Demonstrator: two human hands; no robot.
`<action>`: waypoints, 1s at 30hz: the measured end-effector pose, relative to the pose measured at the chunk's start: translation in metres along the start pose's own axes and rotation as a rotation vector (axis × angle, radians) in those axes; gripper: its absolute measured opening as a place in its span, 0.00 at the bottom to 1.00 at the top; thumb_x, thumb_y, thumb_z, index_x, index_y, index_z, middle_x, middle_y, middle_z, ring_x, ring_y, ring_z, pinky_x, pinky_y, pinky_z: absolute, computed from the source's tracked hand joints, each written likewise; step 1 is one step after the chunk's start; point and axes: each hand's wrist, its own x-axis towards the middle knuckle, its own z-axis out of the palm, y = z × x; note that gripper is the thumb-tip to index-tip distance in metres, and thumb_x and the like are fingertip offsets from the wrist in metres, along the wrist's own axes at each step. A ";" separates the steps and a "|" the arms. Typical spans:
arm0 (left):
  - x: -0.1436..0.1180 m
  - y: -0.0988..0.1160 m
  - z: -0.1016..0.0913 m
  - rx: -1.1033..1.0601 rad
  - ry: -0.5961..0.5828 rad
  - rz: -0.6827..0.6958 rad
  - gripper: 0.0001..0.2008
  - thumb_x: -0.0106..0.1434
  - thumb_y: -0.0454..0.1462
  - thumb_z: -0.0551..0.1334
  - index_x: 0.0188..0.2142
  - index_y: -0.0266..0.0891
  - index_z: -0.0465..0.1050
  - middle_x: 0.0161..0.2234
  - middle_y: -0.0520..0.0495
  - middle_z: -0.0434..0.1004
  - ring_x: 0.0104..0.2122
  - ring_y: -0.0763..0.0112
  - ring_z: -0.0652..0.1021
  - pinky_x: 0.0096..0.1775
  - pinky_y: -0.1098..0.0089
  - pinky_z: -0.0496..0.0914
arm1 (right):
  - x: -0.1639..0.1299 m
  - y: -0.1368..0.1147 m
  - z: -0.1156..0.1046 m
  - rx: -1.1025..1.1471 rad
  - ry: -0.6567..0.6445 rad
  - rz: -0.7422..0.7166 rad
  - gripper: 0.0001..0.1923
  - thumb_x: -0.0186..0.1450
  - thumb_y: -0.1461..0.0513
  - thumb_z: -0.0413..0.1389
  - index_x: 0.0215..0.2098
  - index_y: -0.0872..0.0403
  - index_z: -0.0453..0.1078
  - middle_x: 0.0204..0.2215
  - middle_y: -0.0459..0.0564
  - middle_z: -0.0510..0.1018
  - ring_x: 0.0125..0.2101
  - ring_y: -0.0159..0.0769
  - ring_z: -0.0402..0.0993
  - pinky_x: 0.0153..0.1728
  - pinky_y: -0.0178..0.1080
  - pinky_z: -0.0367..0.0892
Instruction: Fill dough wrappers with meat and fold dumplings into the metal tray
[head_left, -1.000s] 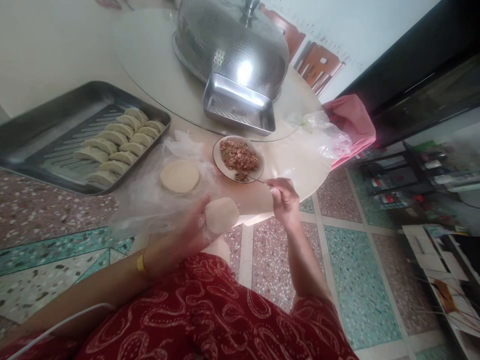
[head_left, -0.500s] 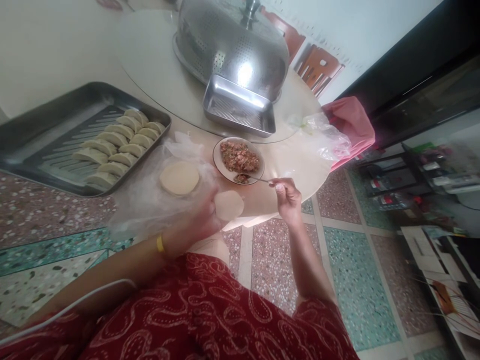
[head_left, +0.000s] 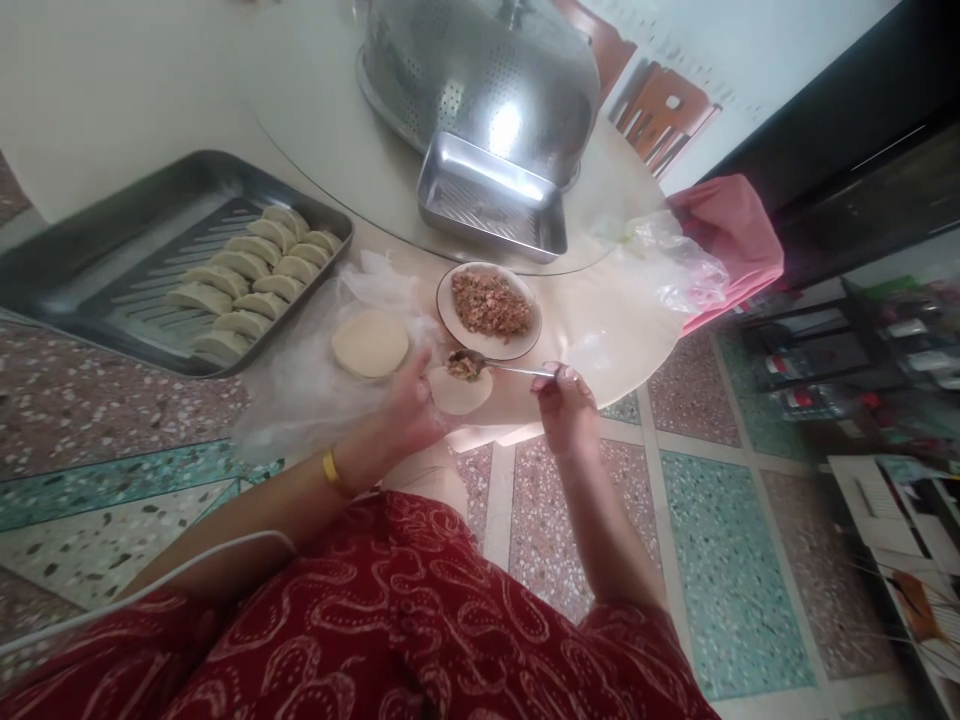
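Fingers of the right hand [head_left: 568, 410] closed on the handle of the metal spoon [head_left: 514, 367], and here's the bowl of it, heaped with filling, right over the thin round wrapper [head_left: 459, 397]! Is it touching the dough? Can't tell from here. That wrapper sits just on the near side of the plate [head_left: 517, 346], our landmark, with the left hand [head_left: 411, 412] at its left edge, thumb raised beside it; the other fingers are largely hidden, so how tightly they hold, I cannot tell.

On the plate itself, a generous mound of minced filling [head_left: 491, 302]. Left of the plate, pale round dough [head_left: 370, 343] lies on crumpled clear plastic [head_left: 292, 390]. Farther left of the plate, the big dark tray [head_left: 82, 305], two rows of folded dumplings [head_left: 240, 265] lined up at its right side! Beyond the plate, a small metal pan [head_left: 487, 200], and behind that, a perforated steel dome [head_left: 457, 80].
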 end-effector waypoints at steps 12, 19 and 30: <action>-0.017 -0.001 -0.008 0.048 -0.028 0.076 0.28 0.73 0.50 0.44 0.49 0.30 0.72 0.40 0.37 0.81 0.40 0.59 0.81 0.44 0.60 0.75 | -0.040 -0.019 -0.009 -0.229 -0.080 -0.452 0.11 0.67 0.50 0.54 0.36 0.45 0.74 0.28 0.45 0.78 0.33 0.39 0.76 0.40 0.46 0.70; -0.027 -0.004 -0.005 0.090 -0.060 0.070 0.31 0.73 0.52 0.43 0.46 0.28 0.73 0.38 0.36 0.81 0.39 0.60 0.81 0.44 0.62 0.75 | -0.048 -0.037 -0.017 -0.414 -0.418 -0.835 0.07 0.68 0.59 0.55 0.43 0.43 0.74 0.33 0.47 0.81 0.35 0.40 0.76 0.35 0.46 0.72; -0.031 -0.001 -0.016 0.102 -0.175 0.061 0.31 0.72 0.51 0.44 0.45 0.27 0.74 0.39 0.34 0.81 0.41 0.59 0.80 0.49 0.60 0.74 | -0.045 -0.055 -0.022 -0.417 -0.454 -0.856 0.06 0.68 0.60 0.55 0.41 0.45 0.74 0.32 0.47 0.79 0.35 0.39 0.75 0.35 0.45 0.70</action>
